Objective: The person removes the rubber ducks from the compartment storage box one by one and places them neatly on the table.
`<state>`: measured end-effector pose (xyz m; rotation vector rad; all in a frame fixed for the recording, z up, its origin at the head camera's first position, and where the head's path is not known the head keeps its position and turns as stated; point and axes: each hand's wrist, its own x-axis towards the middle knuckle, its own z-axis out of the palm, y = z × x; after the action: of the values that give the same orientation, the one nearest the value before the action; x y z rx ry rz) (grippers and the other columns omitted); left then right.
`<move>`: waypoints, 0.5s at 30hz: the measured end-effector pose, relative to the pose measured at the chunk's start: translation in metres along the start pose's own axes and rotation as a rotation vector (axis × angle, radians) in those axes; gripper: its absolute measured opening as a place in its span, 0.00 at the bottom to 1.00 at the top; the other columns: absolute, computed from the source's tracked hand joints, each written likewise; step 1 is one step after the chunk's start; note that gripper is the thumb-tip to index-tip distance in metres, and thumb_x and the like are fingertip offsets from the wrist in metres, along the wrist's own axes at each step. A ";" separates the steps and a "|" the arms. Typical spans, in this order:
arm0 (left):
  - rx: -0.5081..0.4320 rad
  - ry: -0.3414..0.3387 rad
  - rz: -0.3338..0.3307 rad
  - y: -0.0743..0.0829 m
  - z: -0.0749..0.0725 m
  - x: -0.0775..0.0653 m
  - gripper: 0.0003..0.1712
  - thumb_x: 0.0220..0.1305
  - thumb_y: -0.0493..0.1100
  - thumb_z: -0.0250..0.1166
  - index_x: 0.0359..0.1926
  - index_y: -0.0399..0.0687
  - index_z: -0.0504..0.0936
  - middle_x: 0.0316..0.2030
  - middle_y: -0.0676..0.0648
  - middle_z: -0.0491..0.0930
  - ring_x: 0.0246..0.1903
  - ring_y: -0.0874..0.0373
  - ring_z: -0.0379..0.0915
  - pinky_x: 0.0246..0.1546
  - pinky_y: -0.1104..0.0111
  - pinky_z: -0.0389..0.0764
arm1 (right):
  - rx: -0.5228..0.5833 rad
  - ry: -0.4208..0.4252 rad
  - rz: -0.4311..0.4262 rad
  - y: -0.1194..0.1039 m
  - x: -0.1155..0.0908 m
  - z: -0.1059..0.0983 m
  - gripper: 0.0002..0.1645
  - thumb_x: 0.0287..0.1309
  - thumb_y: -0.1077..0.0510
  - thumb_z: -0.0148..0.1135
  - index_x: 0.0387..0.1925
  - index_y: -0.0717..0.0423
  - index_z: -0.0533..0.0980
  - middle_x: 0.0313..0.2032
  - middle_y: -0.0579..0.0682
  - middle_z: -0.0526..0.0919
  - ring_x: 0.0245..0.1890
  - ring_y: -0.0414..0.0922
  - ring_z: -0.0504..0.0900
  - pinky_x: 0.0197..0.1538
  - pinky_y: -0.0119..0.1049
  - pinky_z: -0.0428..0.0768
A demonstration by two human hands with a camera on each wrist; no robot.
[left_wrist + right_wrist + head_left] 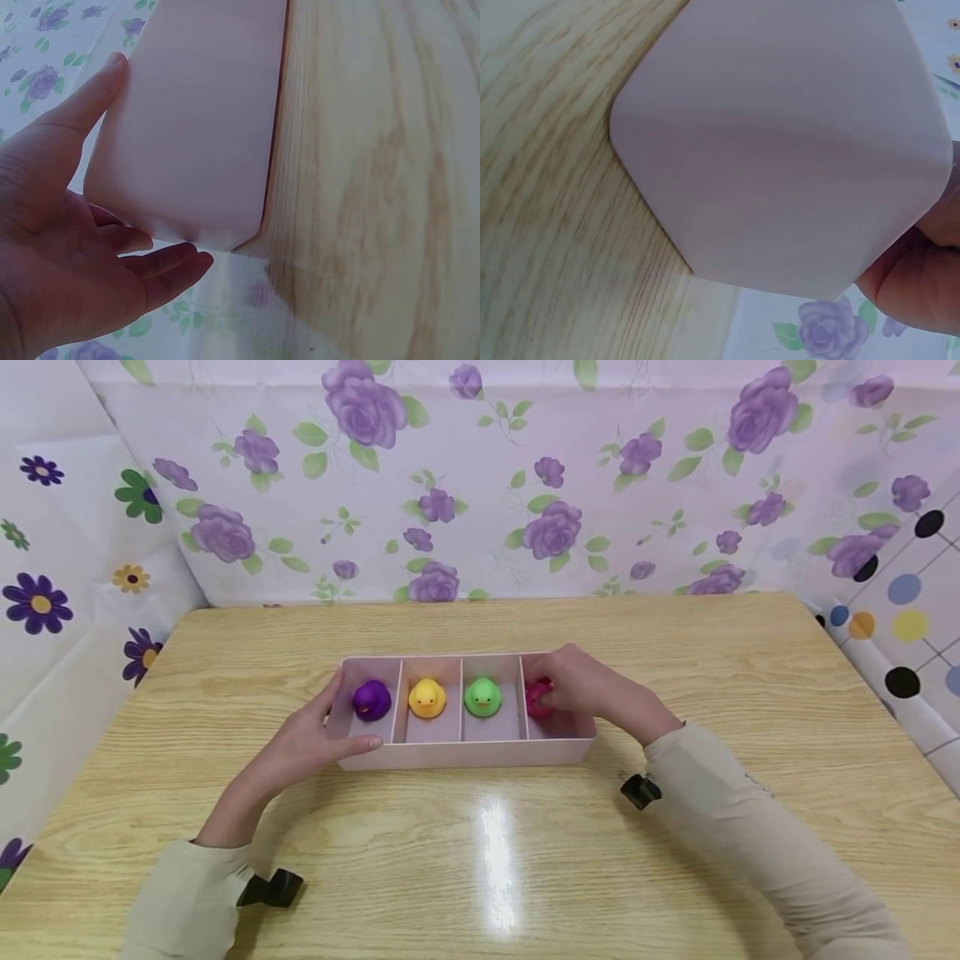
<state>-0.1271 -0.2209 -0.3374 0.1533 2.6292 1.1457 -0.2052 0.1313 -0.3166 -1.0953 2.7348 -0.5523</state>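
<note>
A pale pink box [465,755] with a row of compartments sits on the table. From left to right it holds a purple rubber duck [371,700], a yellow rubber duck [427,698] and a green rubber duck [483,697], all upright. My left hand [306,742] grips the box's left end, its thumb along the front rim; the left wrist view shows its fingers [169,274] against the end wall. Inside the rightmost compartment, my right hand [573,683] holds a dark pink rubber duck [538,697], partly hidden by the fingers. The right wrist view shows mostly the box's outer wall [780,150].
The wooden table [420,843] extends around the box. Behind it hangs a sheet with purple roses [555,531]; a flowered sheet [67,677] stands at the left and a dotted one [911,627] at the right. Black wrist devices [641,792] stick out from both sleeves.
</note>
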 end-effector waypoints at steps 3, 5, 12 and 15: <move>-0.013 0.010 0.002 -0.001 0.001 0.000 0.68 0.56 0.58 0.74 0.79 0.45 0.34 0.77 0.33 0.40 0.74 0.31 0.39 0.68 0.36 0.51 | 0.060 0.001 0.018 -0.002 -0.002 0.000 0.11 0.50 0.72 0.70 0.36 0.60 0.83 0.29 0.47 0.82 0.31 0.45 0.76 0.39 0.38 0.78; -0.029 0.020 0.005 -0.001 0.001 0.000 0.68 0.56 0.57 0.75 0.79 0.45 0.34 0.77 0.33 0.40 0.74 0.32 0.39 0.68 0.37 0.51 | 0.104 0.010 0.032 -0.003 -0.005 0.001 0.12 0.53 0.71 0.70 0.39 0.59 0.82 0.29 0.47 0.81 0.32 0.45 0.76 0.40 0.38 0.78; -0.071 0.040 0.004 -0.003 0.002 0.000 0.68 0.55 0.54 0.76 0.80 0.46 0.36 0.77 0.32 0.42 0.74 0.33 0.39 0.69 0.38 0.51 | 0.174 0.067 0.035 -0.001 -0.011 0.005 0.12 0.59 0.68 0.68 0.44 0.59 0.81 0.32 0.47 0.83 0.35 0.45 0.79 0.43 0.41 0.79; -0.074 0.039 0.005 -0.002 0.002 -0.001 0.68 0.56 0.55 0.76 0.80 0.47 0.36 0.77 0.33 0.42 0.74 0.33 0.39 0.69 0.39 0.50 | 0.192 0.084 0.050 0.000 -0.014 0.004 0.12 0.58 0.66 0.70 0.45 0.59 0.82 0.33 0.47 0.85 0.37 0.45 0.81 0.46 0.42 0.81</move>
<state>-0.1257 -0.2211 -0.3398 0.1241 2.6166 1.2580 -0.1939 0.1395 -0.3204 -0.9765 2.7008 -0.8505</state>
